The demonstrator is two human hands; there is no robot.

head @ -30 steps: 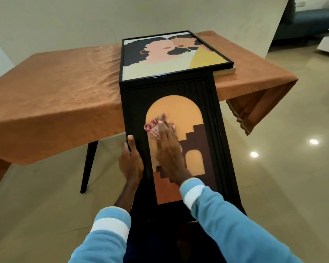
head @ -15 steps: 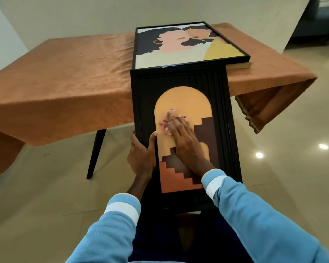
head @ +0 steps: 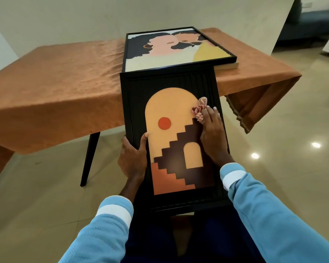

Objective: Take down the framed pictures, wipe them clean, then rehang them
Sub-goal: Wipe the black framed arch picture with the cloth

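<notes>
A black-framed arch picture leans from my lap up against the table edge, its face toward me. My left hand grips its left frame edge, thumb over the front. My right hand presses a small pink-and-red cloth flat against the right side of the arch, fingers stretched over it. A second framed picture, showing two faces, lies flat on the table just behind the first.
The table wears an orange cloth that hangs over its right end, and a dark leg shows underneath. A thin book or board peeks from under the flat picture. Glossy tile floor surrounds me; a blue sofa sits far right.
My right hand has slid the cloth from the centre of the arch over to its right edge, uncovering the red circle. My left hand keeps its hold on the left frame edge.
</notes>
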